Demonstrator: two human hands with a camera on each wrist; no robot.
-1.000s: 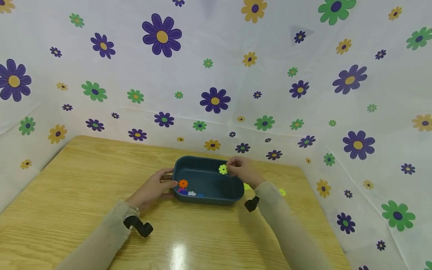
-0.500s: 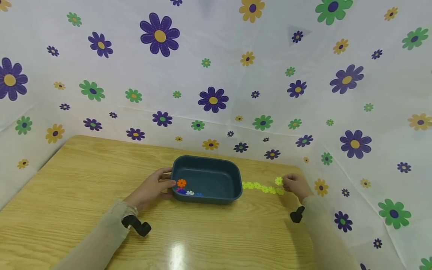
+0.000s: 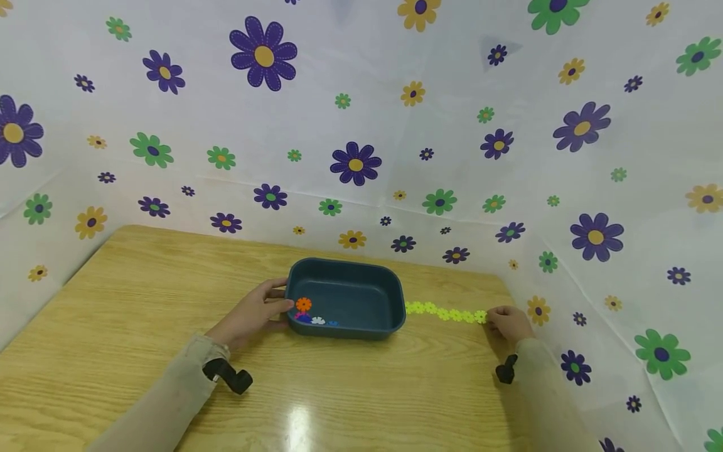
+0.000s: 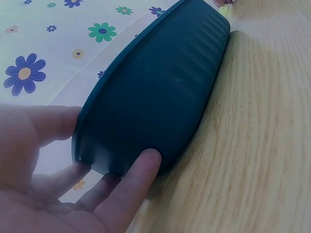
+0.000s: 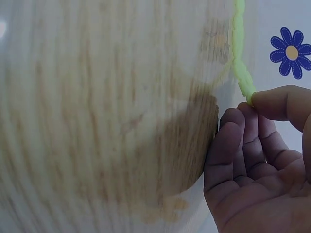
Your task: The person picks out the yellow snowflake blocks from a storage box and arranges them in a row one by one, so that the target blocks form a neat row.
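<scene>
At the left end of a dark blue rectangular basin (image 3: 361, 334), my left hand (image 3: 255, 315) grips the wall. In the left wrist view its thumb (image 4: 53, 124) reaches over the rim and a fingertip (image 4: 148, 160) presses the outer side. My right hand (image 3: 511, 323) is at the table's right side, thumb and fingertips pinching a yellow-green snowflake disc (image 3: 481, 316). This disc sits at the right end of a row of similar yellow-green discs (image 3: 443, 313) that runs from the basin. The right wrist view shows the row (image 5: 238, 43) edge-on, leading into the fingertips.
Inside the basin's left end are an orange disc (image 3: 304, 304), a white disc (image 3: 318, 321) and several blue and pink ones. The wooden table (image 3: 339, 395) meets a flower-printed cloth (image 3: 316, 125) at the back and right.
My right hand has carried the yellow-green disc from over the basin rightward, then down to the row's right end. The left hand has stayed at the basin.
</scene>
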